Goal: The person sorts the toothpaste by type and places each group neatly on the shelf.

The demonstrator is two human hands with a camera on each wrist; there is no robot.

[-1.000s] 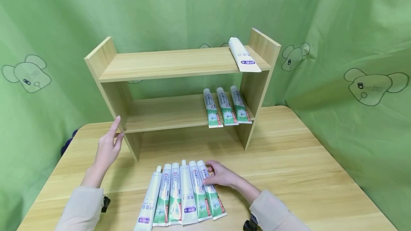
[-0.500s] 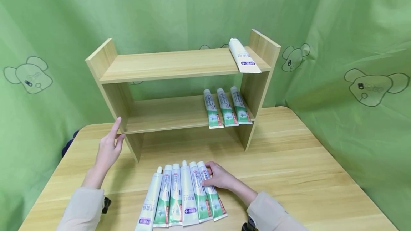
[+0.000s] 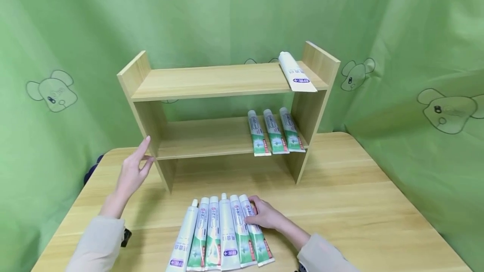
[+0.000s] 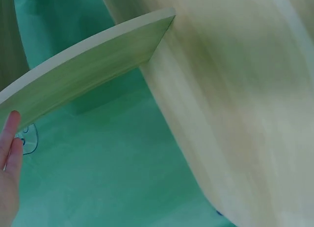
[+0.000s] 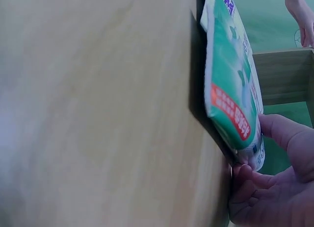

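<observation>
A row of several toothpaste tubes lies on the table in front of the shelf in the head view, mixing white tubes (image 3: 228, 238) with green-and-white ones. My right hand (image 3: 266, 215) pinches the rightmost green-and-white toothpaste tube (image 3: 259, 240) near its cap end, thumb on top and fingers at the far side. In the right wrist view this tube (image 5: 235, 85) slants along the tabletop, its cap end between thumb and fingers. My left hand (image 3: 132, 171), index finger extended, is at the front left edge of the wooden shelf (image 3: 211, 93), holding nothing.
Three green-and-white tubes (image 3: 276, 133) lie side by side on the shelf's middle board, toward the right. On the top board a white tube (image 3: 296, 72) overhangs the front edge. Green curtains (image 3: 211, 16) surround the wooden table (image 3: 351, 205).
The head view has shifted, so the shelf and tubes appear farther right and slightly lower. My right hand stays at the rightmost tube, and my left stays by the shelf's edge.
</observation>
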